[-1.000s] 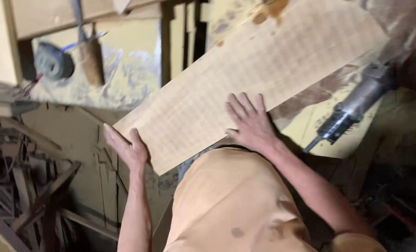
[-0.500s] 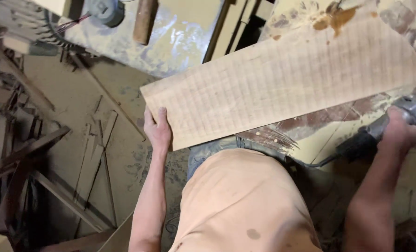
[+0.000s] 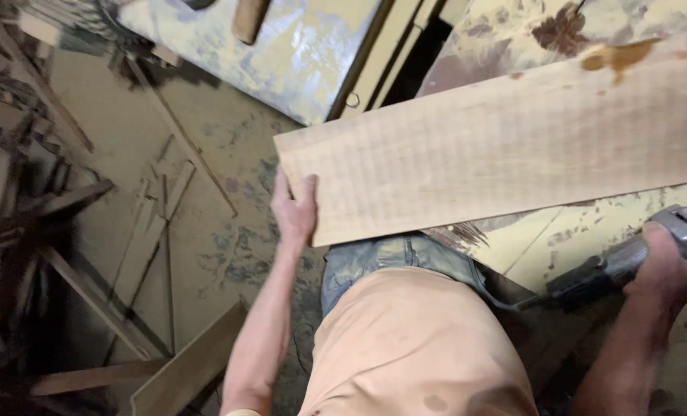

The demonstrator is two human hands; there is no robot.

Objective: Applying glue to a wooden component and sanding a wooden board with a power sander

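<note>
Offcuts littered the floor [image 3: 166,154]; my left hand [image 3: 293,212] gripped the board [image 3: 505,146] end, right hand [image 3: 667,266] held the drill [image 3: 628,258] (aligning came next, I judged).

Your board [image 3: 505,146]: pale tan, fine cross-ripple pattern, orange-brown stain near far edge. Your drill [image 3: 636,254]: grey and black. Tabletop [image 3: 544,235]: yellowed cream, brown blotches. Your shirt [image 3: 413,347] peach, jeans [image 3: 382,258] faded blue.
</note>
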